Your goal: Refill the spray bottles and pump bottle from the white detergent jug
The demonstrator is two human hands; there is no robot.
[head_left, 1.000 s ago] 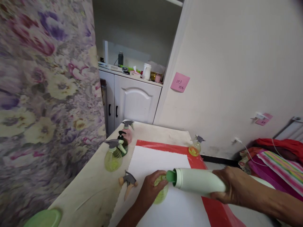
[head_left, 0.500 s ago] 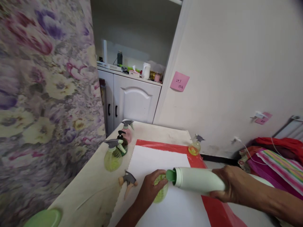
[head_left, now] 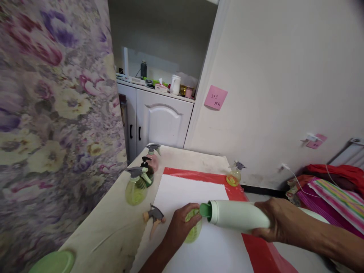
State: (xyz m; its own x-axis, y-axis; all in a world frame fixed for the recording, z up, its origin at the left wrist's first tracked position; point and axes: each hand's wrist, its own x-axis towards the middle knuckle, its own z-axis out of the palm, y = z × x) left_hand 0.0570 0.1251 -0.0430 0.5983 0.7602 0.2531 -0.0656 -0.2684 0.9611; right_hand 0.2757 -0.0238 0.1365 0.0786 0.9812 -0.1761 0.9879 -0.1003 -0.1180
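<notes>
My left hand (head_left: pixel 178 226) is wrapped round a small yellow-green bottle (head_left: pixel 194 232) that stands uncapped on a white cloth (head_left: pixel 187 193). My right hand (head_left: pixel 277 220) grips a large pale green bottle (head_left: pixel 239 216), tipped on its side. Its green spout (head_left: pixel 205 209) rests at the small bottle's mouth. A loose grey spray head (head_left: pixel 154 217) lies on the cloth's left edge, just left of my left hand.
A green spray bottle (head_left: pixel 135 186), a dark pump bottle (head_left: pixel 148 171) and a pink spray bottle (head_left: pixel 153 156) stand at the table's left. A yellow spray bottle (head_left: pixel 234 175) sits on the red mat (head_left: pixel 196 175). A green lid (head_left: pixel 54 262) lies near left. Floral curtain (head_left: pixel 54 113) hangs left.
</notes>
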